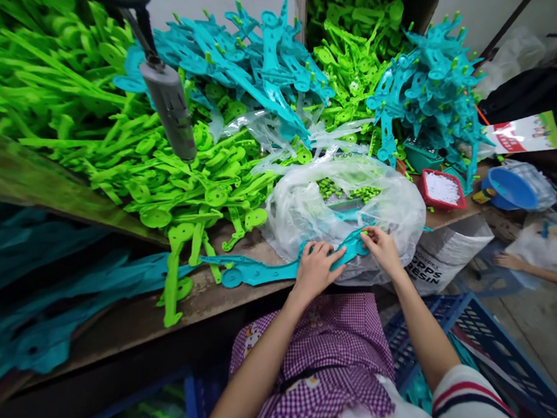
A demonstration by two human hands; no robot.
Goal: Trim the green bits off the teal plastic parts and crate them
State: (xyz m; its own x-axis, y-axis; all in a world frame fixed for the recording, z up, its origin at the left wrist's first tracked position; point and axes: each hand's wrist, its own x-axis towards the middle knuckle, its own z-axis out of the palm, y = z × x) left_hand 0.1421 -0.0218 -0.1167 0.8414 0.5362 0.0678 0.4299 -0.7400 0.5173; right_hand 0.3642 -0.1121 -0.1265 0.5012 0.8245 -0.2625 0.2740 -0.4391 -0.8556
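- Turquoise plastic part point(265, 272): we are keeping it lengthwise along the near edge of the wooden bench point(209, 304), its right end overlapping the clear plastic bag point(285, 201).
- Left hand point(315, 268): we are laying it over the part with fingers spread, apparently steadying it.
- Right hand point(382, 247): we are pinching a small green piece point(365, 232) between thumb and fingertips at the part's right end; the other fingers are curling inward.
- Step in hand (judgement): we are probably fitting or adjusting that green piece on the part. The next move is calling for a firm left hold and a straight, careful push from the right fingertips. Exact seating: we are not managing to tell.
- Materials: the part is looking smooth and rigid, narrowing to a point on the left beside a rounded disc. The bag is crumpling into a loose, translucent ring around small green pegs point(368, 193).
- Surroundings: behind, slender lime-green parts point(194, 171) are tangling in a heap; turquoise parts point(271, 55) are stacking beside them, glossy and spiky.
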